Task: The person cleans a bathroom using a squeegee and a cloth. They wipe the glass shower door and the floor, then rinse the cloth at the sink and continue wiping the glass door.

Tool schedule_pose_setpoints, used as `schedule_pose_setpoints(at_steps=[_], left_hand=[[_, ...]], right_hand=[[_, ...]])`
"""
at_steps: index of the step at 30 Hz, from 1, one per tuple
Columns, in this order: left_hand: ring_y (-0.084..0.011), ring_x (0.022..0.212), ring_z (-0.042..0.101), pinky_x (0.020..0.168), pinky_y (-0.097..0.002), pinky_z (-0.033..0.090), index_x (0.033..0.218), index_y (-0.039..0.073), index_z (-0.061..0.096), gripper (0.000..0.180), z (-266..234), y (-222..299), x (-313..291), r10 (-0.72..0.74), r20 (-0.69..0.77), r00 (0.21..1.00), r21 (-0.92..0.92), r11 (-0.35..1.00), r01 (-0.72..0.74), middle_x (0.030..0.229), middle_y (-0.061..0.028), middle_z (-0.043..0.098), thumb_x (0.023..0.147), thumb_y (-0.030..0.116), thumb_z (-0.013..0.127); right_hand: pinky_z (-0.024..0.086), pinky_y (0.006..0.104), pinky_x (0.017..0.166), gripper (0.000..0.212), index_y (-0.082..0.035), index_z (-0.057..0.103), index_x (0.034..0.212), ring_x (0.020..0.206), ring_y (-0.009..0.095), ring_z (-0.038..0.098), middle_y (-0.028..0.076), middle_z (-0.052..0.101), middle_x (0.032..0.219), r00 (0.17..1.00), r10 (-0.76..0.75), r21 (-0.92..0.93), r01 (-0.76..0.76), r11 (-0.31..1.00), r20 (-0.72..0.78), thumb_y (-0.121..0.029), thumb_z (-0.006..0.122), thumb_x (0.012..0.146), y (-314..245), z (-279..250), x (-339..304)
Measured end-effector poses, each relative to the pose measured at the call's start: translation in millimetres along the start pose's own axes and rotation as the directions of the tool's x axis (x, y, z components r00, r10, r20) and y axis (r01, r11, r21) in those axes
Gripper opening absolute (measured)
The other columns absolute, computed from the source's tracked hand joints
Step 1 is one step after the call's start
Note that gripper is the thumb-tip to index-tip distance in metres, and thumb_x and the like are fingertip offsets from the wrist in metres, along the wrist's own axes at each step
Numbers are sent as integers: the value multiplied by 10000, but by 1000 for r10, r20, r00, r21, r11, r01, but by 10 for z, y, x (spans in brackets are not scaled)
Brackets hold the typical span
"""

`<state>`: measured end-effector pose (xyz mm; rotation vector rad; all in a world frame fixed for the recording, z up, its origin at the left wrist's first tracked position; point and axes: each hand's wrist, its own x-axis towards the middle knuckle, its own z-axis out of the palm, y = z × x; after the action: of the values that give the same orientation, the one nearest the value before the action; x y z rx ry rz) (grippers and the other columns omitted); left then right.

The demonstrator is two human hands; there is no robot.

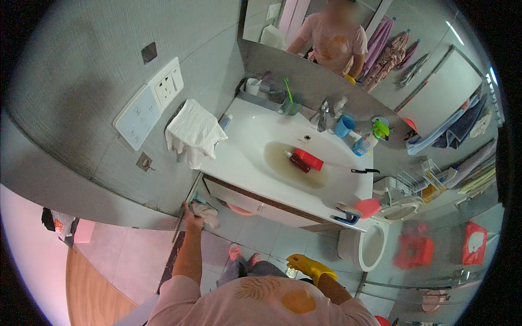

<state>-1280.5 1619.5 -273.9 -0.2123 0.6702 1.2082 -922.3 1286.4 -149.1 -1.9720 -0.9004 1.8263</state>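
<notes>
- One pale cloth (208,215) sits just right of the left hand (192,211), whose bare fingers seem wrapped round its edge.
- It should handle soft, light and floppy; a bunched fold gives the surest hold.
- Right hand (305,265), in a yellow glove (322,271), is well apart, fingers curled; cannot tell whether they grip anything.

Home bathroom: toilet (350,247), washbasin (247,130), wall mirror (375,46), green toothbrush (288,89).

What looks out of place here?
The sink basin holds murky brownish water, with a dark red bottle and a bright red package lying in it; odd for a washbasin. Also mismatched: the right hand wears a yellow glove, while the left hand, at a pale cloth, is bare.
</notes>
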Motion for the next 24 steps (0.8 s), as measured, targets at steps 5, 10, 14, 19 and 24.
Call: schedule_pose_setpoints(at_steps=[5,10,14,19,24], left_hand=[[-245,808,534,749,-419,459,945,110,546,264,-180,177,44,-162,195,967,91,985,147,859,-57,560,809,332,590],[-274,734,542,581,-415,452,972,67,539,264,-60,31,-135,-501,266,824,300,855,423,872,-105,568,790,258,553],[-290,599,519,443,-410,399,944,33,518,287,-462,215,-78,-629,333,703,458,759,462,775,-123,552,809,284,477],[-282,606,521,471,-411,410,903,38,519,236,-571,21,-387,-468,5,884,502,765,402,755,-108,543,800,249,492],[-272,660,536,532,-416,443,870,52,527,168,-436,-202,-771,-182,-149,972,532,814,234,769,-91,540,783,196,525]], right_hand=[[416,290,799,444,10,548,1041,854,189,561,109,611,957,992,127,-90,-126,988,-4,-381,420,876,40,24,81],[398,325,868,461,-48,525,1140,1013,231,529,114,573,1098,995,73,-288,-90,953,-68,-409,408,878,-436,-77,-371],[389,322,889,399,-60,533,1132,998,234,536,114,581,1079,956,-276,-519,187,834,-100,-360,437,886,-833,-224,-297],[438,339,794,210,-39,584,987,895,267,574,156,604,966,652,-606,-383,471,795,-456,-184,517,852,-1851,-689,-180],[444,405,733,267,-36,579,975,831,362,549,185,598,870,433,-671,-610,293,736,-602,-214,573,777,-1905,-1799,1154]])
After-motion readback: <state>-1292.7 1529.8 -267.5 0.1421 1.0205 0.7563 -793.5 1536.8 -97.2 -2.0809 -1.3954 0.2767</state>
